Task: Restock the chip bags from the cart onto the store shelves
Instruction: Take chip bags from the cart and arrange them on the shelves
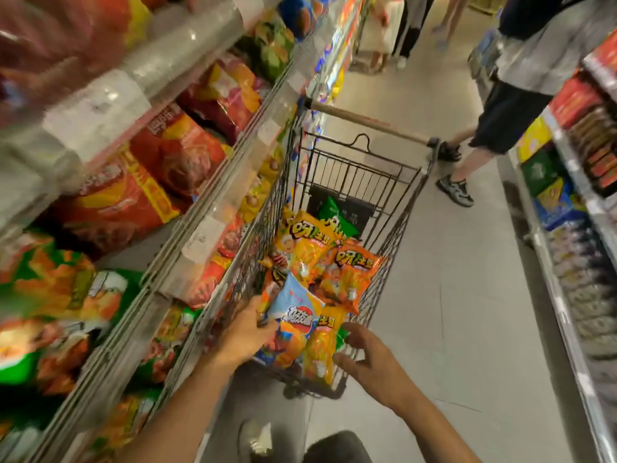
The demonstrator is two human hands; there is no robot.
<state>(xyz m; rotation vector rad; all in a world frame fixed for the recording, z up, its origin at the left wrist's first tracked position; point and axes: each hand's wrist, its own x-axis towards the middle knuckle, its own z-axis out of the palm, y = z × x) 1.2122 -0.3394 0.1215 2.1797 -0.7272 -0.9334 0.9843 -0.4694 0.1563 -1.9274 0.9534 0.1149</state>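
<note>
Reaching into the cart (394,195), near end. Left hand (245,329) grips the edge of a light-blue chip bag (293,315) lying on the pile. Right hand (367,359) hovers just beside a yellow bag (322,349), fingers spread wide, holding nothing. Cart sits tight against the shelves (187,225) on the left. Several orange, yellow and green bags remain inside; shelves look mostly full. Judged well along, not finished. Bags glossy, puffed, crinkly, likely light and slippery.
</note>
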